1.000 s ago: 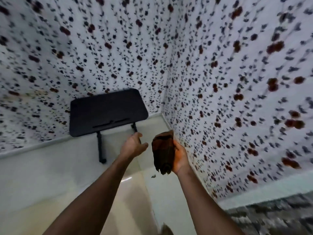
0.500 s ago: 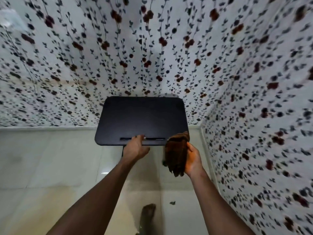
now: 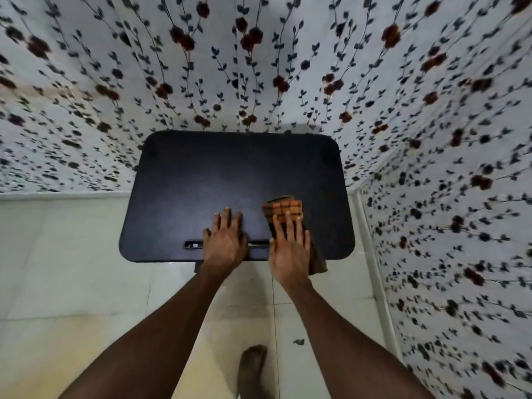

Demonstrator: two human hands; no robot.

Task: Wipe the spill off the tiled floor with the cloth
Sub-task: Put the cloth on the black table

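Observation:
A brown checked cloth [image 3: 285,208] lies on the near right part of a black tabletop [image 3: 230,180]. My right hand [image 3: 289,249] rests flat on top of the cloth with fingers stretched out, pressing it onto the table; one end of the cloth hangs over the table's front edge. My left hand [image 3: 226,243] lies flat and empty on the tabletop beside it, over a narrow slot [image 3: 193,244]. On the pale tiled floor [image 3: 72,269] below, a small dark speck [image 3: 299,341] sits between my forearms' right side and the wall.
The small black table stands in a corner between two flower-patterned walls [image 3: 446,197]. My bare foot [image 3: 252,367] is on the tiles near the bottom. A white skirting [image 3: 371,254] runs along the right wall. Open floor stretches to the left.
The view has tilted down and closer to the table. Both hands moved forward and down onto the tabletop; the cloth, held upright in my right hand before, now lies flat under it.

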